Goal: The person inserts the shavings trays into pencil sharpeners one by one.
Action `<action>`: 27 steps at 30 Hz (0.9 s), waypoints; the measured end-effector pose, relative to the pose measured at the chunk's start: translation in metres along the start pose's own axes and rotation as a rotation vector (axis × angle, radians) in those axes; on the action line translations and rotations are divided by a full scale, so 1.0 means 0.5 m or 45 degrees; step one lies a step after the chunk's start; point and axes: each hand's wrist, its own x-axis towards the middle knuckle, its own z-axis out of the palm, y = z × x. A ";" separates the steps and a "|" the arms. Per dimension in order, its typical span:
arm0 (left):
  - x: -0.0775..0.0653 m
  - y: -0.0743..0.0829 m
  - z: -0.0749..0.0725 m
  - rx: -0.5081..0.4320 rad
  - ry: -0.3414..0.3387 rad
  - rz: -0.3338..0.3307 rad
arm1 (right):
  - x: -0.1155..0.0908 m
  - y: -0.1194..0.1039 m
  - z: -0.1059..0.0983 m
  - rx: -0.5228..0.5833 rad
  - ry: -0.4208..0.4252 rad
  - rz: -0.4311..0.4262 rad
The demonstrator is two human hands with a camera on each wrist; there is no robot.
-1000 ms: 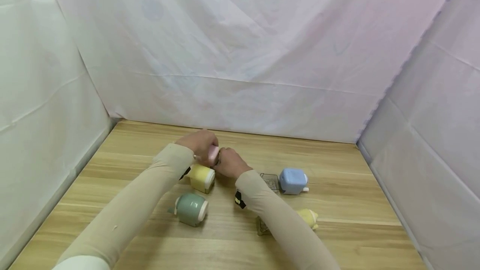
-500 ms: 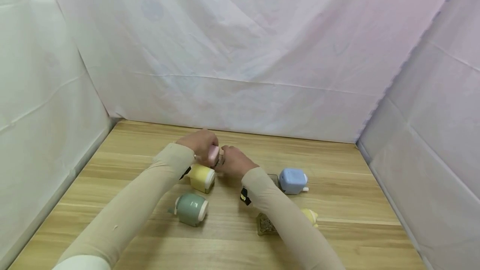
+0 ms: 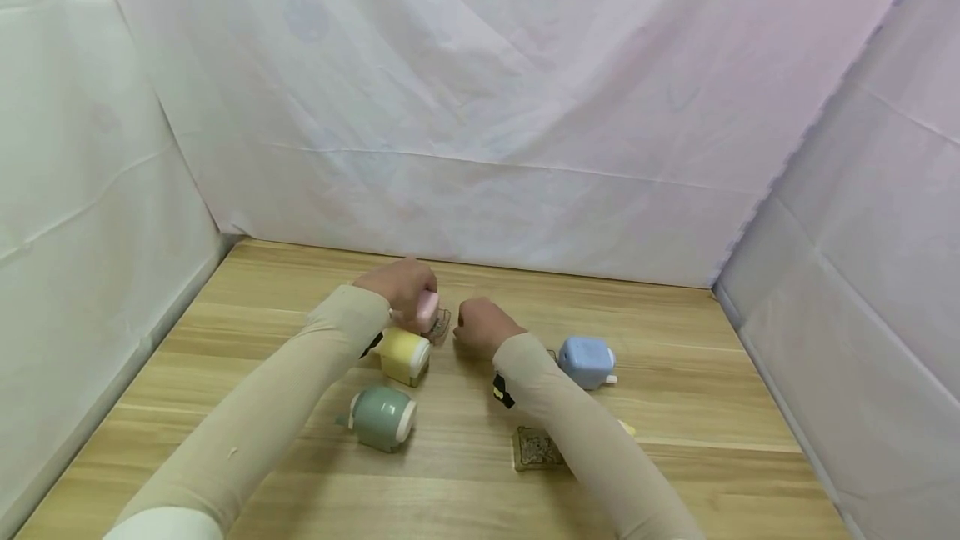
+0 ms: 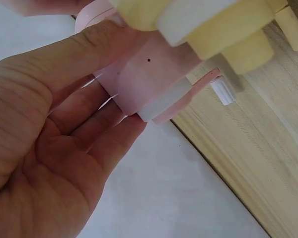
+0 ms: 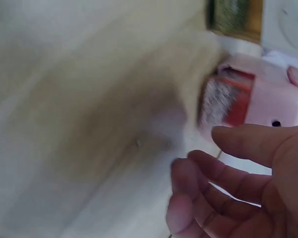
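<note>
In the head view my left hand (image 3: 402, 290) grips a pink pencil sharpener (image 3: 427, 311) near the back of the table. The left wrist view shows thumb and fingers round its pink body (image 4: 154, 74), with a white crank knob (image 4: 223, 90) at one end. A clear drawer (image 3: 440, 324) with shavings sticks out of the sharpener's right side. My right hand (image 3: 483, 325) hovers just right of that drawer and holds nothing. Its fingers are loosely bent in the right wrist view, close to the drawer's shavings (image 5: 217, 103).
A yellow sharpener (image 3: 403, 355) and a green sharpener (image 3: 382, 417) stand in front of my left hand. A blue sharpener (image 3: 587, 361) is at the right. A shavings-filled drawer (image 3: 537, 448) lies by my right forearm, which hides most of another yellow sharpener. White cloth (image 3: 480, 107) walls the table.
My right hand has left the pink sharpener's drawer and drawn back to the right, leaving the drawer in plain view. The left hand stays in place on the sharpener.
</note>
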 end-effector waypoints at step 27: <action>-0.003 0.001 0.001 0.026 0.003 -0.011 | 0.014 -0.029 0.036 -0.048 0.090 -0.067</action>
